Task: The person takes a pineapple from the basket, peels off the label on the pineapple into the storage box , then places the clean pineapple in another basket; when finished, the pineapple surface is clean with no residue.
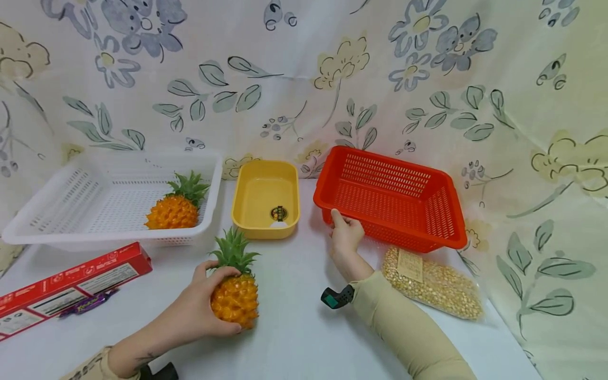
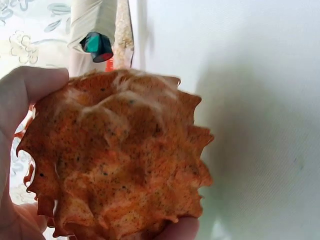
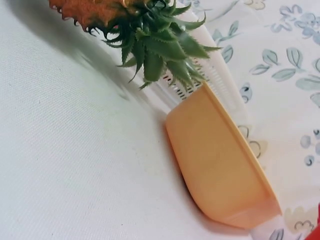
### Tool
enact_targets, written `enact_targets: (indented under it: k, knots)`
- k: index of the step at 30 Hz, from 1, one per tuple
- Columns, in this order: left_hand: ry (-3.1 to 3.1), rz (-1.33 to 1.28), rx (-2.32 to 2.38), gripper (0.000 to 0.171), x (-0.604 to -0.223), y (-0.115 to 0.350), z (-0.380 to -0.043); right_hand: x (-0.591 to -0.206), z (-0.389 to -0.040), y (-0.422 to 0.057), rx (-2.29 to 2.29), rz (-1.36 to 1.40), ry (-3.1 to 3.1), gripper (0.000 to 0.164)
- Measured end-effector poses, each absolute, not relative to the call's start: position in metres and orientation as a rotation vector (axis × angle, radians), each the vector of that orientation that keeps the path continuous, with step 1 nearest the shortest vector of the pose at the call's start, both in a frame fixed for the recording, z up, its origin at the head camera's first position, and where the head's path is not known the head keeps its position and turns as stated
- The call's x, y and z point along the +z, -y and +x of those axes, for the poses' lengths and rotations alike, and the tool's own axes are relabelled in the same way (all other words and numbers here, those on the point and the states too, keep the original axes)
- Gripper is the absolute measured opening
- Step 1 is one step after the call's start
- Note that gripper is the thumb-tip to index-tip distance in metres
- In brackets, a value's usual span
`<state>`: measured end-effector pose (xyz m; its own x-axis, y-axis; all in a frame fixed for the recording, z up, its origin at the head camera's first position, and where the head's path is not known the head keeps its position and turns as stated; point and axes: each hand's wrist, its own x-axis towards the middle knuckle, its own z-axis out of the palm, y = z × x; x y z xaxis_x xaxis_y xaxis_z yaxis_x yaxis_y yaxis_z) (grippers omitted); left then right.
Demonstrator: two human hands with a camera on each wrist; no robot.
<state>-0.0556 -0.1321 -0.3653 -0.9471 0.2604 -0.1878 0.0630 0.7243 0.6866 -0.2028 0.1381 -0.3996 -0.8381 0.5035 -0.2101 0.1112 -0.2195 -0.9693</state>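
Note:
My left hand (image 1: 197,303) grips a small orange pineapple (image 1: 236,301) by its side, leafy crown pointing away, over the white table in front of the yellow tub (image 1: 239,229). In the left wrist view the pineapple's spiky underside (image 2: 120,165) fills much of the picture, thumb and fingers around its edge. My right hand (image 1: 347,240) holds the front left corner of a red plastic basket (image 1: 389,208) at its rim; the right wrist view does not show this grip. A second pineapple (image 1: 173,214) lies inside the white basket (image 1: 106,235) at the left.
A long red box (image 1: 81,279) lies at the left, with a purple wrapped item (image 1: 90,304) along its near side. The bag of corn kernels (image 1: 437,285) is just in front of the red basket. Behind everything hangs a floral cloth (image 1: 304,79).

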Motion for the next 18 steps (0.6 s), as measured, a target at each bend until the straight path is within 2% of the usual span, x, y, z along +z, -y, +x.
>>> enact_targets:
  k: [18]
  knots:
    - [-2.810, 0.581, 0.876, 0.083, -0.307, 0.152, -0.060, -0.399, -0.202, -0.139, 2.157, -0.708, 1.777, 0.021]
